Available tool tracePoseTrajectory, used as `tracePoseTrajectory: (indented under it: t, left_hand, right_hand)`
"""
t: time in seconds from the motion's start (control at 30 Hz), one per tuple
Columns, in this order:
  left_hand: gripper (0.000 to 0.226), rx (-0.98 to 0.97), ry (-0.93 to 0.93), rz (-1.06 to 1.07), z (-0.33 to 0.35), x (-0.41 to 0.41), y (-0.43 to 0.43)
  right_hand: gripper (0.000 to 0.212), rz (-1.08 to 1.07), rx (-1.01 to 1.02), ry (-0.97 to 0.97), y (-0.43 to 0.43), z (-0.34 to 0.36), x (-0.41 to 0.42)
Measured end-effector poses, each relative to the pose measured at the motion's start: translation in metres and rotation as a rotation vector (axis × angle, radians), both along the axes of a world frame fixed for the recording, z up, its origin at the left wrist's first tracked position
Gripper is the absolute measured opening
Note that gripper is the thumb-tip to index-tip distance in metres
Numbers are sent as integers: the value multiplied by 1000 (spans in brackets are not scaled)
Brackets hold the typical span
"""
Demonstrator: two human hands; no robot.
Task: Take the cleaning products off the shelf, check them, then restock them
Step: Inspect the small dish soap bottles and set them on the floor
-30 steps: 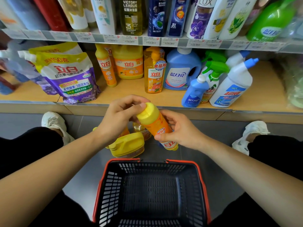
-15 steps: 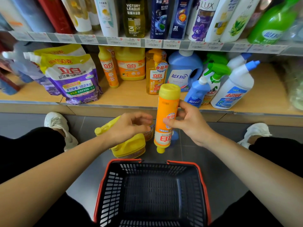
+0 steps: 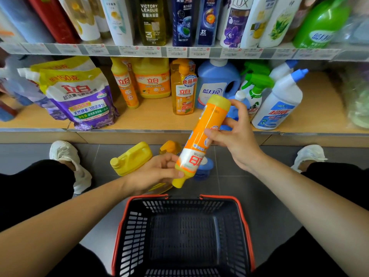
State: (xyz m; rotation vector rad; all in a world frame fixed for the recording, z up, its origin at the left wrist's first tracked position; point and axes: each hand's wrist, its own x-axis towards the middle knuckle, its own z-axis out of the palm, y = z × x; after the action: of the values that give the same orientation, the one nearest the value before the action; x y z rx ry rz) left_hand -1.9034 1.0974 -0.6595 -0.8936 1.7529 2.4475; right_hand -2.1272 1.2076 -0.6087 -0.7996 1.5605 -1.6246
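An orange dish-soap bottle (image 3: 201, 136) hangs upside down and tilted in front of the lower shelf (image 3: 155, 120), its yellow base up and its cap pointing down. My right hand (image 3: 237, 136) grips its upper body. My left hand (image 3: 157, 172) holds its neck end near the cap. On the floor behind lie a yellow jug (image 3: 131, 158), another orange bottle (image 3: 170, 146) and a blue bottle (image 3: 204, 168).
A black basket with a red rim (image 3: 123, 220) stands on the grey floor right below my hands. The lower shelf holds purple refill pouches (image 3: 79, 98), orange bottles, a blue detergent jug (image 3: 215, 82) and white spray bottles (image 3: 279, 102). My knees and white shoes flank the basket.
The bottle was turned over from cap-down lying to upside down, then tilted to the right. My left hand let go of it, then took hold again near the cap.
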Motion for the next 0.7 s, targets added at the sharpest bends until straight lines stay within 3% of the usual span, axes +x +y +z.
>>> tracePoseTrajectory:
  t: [0.1,0.2,0.27,0.4,0.47,0.57,0.7]
  left_hand:
    - [52,179,44,218,2,3,-5]
    - [42,186,132,435,7,2,-20]
    - [33,69,149,533,13,-3,-32]
    - [41,-191,96,611,23,-20,-52]
    - [41,-335,92,595,24,-30,-60]
    - [42,-624,81,520,21,-46,-69]
    - [45,-943,22,377,7,-70,-76]
  right_hand:
    - [68,-87,46,-84,-5,-5,-7]
    - [56,-114,104,-98,-9,-14,-16]
    - [52,-87,165,-106,-9,-26,-19]
    - [40,-54,295,-83,-10,-55,-21]
    - [40,-2,387,65,-9,-72,-23]
    - [57,83,527,230,-3,-102,-21]
    - [64,416,653,614,8,-142,-14]
